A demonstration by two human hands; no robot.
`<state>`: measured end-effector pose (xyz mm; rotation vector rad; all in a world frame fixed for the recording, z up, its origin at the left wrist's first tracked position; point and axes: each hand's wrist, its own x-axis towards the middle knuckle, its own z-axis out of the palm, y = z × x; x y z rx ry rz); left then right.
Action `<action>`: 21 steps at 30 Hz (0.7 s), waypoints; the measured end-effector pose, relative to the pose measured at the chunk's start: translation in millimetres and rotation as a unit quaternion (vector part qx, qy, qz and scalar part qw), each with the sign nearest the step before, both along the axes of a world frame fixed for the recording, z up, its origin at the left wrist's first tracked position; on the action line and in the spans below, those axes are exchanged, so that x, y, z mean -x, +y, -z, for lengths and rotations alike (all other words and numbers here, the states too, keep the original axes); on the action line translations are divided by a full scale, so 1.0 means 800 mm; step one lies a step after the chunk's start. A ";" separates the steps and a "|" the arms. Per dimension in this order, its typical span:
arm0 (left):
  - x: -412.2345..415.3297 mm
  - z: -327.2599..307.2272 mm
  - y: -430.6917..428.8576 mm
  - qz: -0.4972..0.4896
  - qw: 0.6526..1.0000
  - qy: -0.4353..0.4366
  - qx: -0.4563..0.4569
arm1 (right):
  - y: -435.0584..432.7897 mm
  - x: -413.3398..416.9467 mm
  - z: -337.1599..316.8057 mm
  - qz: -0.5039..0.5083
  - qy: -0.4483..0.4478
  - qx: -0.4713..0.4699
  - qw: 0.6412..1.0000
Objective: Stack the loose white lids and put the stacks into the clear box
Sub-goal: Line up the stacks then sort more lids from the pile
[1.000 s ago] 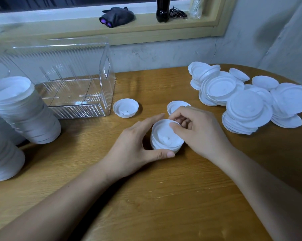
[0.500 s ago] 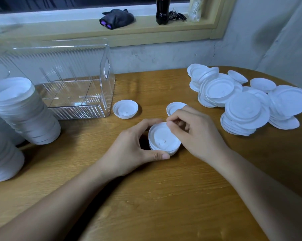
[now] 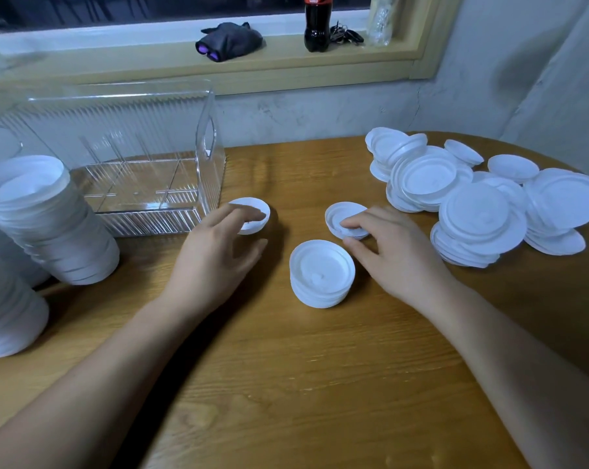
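Note:
A short stack of small white lids [image 3: 321, 273] stands free on the wooden table [image 3: 286, 384] between my hands. My left hand [image 3: 215, 255] hovers over a single small lid [image 3: 256, 214] near the clear box [image 3: 127, 157], fingers spread and blurred. My right hand [image 3: 393, 252] has its fingertips on another single small lid [image 3: 342, 216], which is slightly tilted. A heap of larger loose white lids [image 3: 482, 198] lies at the right. The clear box holds no lids.
Two tall stacks of large white lids [image 3: 46, 218] stand at the left edge, in front of the box. A dark bottle [image 3: 317, 23], a dark cloth [image 3: 230, 40] and keys sit on the window sill. A wall closes the far side.
Both hands let go of the small stack. The left hand moved up-left to the lid by the box, the right hand moved up to the other single lid.

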<state>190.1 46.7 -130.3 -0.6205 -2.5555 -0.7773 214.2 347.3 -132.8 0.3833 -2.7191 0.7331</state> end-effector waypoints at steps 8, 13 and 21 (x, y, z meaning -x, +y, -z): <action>0.008 0.005 -0.008 -0.008 0.999 -0.014 0.028 | 0.004 0.000 -0.001 0.012 0.003 -0.013 1.000; 0.000 -0.003 -0.006 -0.029 1.000 0.000 0.005 | -0.009 -0.033 -0.036 0.005 0.073 0.071 0.995; -0.045 -0.038 0.021 0.005 0.993 0.084 -0.078 | -0.036 -0.091 -0.022 -0.112 0.077 0.084 0.987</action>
